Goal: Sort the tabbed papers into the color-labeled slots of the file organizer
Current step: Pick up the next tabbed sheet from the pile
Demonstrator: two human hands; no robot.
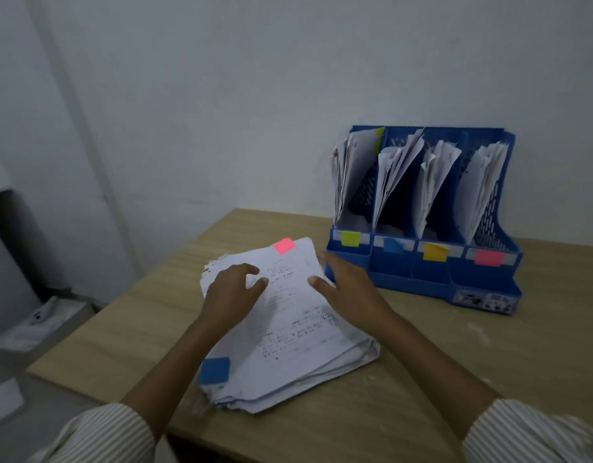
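**Both hands on the paper stack**

Left hand (233, 292): knuckles up over the stack's (288, 329) left half, fingers loosely bent, thumb and forefinger tips close together on the top sheet (298, 305); whether pinching the paper or only resting on it, impossible to tell. Forearm running back toward the lower left into a striped sleeve (97, 436).

Right hand (346, 284): flat and relaxed along the stack's right edge, fingers extended toward the organizer (422, 265), thumb spread inward onto the top sheet. Nothing gripped. Forearm stretching back to the lower right, second striped cuff at the frame corner.

Between the hands: printed top sheet, pink tab (284, 245) at its far edge. Lower in the pile, blue tab (214, 369) sticking out at the near left. Sheets fanned unevenly, lying on the desk (422, 379).

Just beyond the right fingertips: blue organizer against the wall, four upright slots, each with leaning papers. Front labels left to right: green (350, 238), blue (393, 245), yellow (435, 252), pink (488, 257). Green tab visible at the top of the leftmost slot's papers.
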